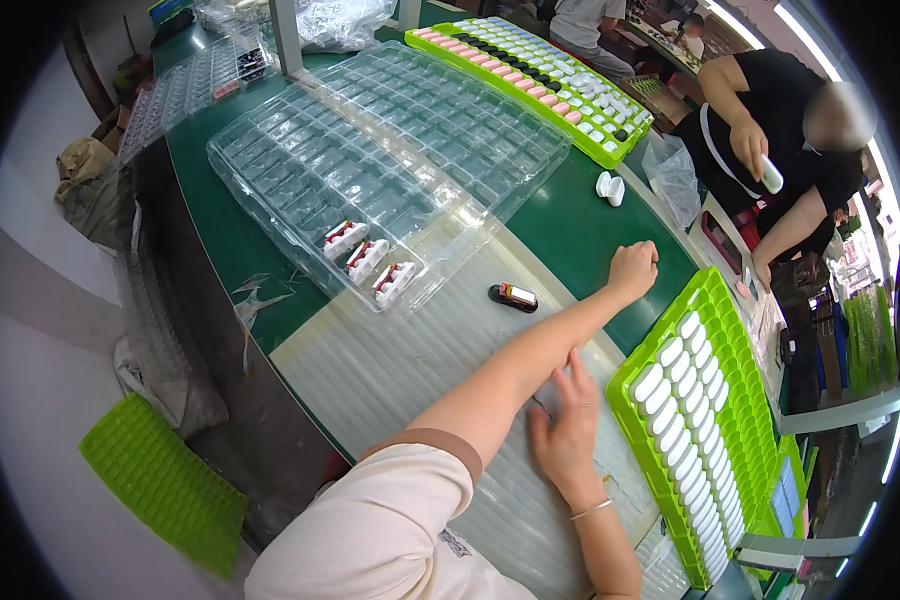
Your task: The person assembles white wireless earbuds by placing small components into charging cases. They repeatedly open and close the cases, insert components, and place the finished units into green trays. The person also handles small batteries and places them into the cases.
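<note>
My left arm stretches across to the right, and my left hand [634,272] is closed in a loose fist over the green table, with nothing showing in it. My right hand [570,425], a thin bracelet at its wrist, has its fingers apart, with the fingertips at my left forearm. Beyond that forearm lies a small dark oblong case part [514,297] with a pale block in it. A clear compartment tray [300,190] holds three white parts with red pieces [367,260] in its near corner. An open white earbud case [610,188] sits farther off.
A green tray [620,390] with rows of white cases stands at right; another green tray [610,155] holds pink, black and white pieces at the back. Across the table a person in black [770,90] holds a white case. A green tray [165,480] stands low at left.
</note>
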Action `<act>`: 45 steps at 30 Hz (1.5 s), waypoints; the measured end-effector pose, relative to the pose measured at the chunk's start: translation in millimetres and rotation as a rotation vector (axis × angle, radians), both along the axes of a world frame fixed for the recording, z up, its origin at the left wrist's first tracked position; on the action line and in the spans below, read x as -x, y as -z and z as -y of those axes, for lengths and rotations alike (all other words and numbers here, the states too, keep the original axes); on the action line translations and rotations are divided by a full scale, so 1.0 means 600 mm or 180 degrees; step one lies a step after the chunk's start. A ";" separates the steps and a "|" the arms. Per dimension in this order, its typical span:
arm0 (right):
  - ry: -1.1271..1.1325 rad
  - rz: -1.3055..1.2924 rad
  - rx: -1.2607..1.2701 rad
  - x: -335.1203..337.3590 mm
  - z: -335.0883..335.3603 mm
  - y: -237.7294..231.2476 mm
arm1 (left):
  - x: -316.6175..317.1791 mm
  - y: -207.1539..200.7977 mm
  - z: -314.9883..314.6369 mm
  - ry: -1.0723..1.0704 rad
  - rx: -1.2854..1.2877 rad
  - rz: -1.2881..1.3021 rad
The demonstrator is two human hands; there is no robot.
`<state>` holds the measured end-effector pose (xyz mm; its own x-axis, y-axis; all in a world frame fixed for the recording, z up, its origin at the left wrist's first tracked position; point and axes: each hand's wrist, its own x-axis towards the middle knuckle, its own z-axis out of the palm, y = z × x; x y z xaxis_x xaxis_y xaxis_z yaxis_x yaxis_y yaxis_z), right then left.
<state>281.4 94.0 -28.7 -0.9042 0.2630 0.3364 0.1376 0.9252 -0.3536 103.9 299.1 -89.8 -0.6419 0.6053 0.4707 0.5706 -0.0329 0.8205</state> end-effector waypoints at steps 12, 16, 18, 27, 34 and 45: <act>-0.0053 0.0624 -0.0157 0.012 0.005 0.000 | 0.071 -0.106 0.185 0.1336 0.0872 -0.0145; 0.0081 0.0551 -0.0139 0.000 -0.005 0.004 | 0.113 -0.173 0.380 0.0985 0.0804 -0.0676; 0.0084 0.0455 -0.0135 0.000 -0.002 0.001 | 0.168 -0.185 0.490 0.0296 0.1204 -0.0910; 0.0044 0.0300 -0.0113 0.010 0.007 0.003 | 0.265 -0.139 0.728 -0.1117 0.2725 -0.0669; 0.0189 -0.0272 0.1021 0.017 -0.009 0.015 | 0.229 -0.185 0.684 -0.0352 0.0808 0.1333; -0.0411 -0.1114 0.3120 0.034 -0.014 0.018 | -0.023 -0.140 0.483 0.2084 0.0216 0.2313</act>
<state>261.1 102.6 -39.3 -0.8381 0.4702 0.2764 -0.1965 0.2124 -0.9572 117.5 9.3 -5.6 -0.2893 0.9562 0.0447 -0.1887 -0.1028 0.9766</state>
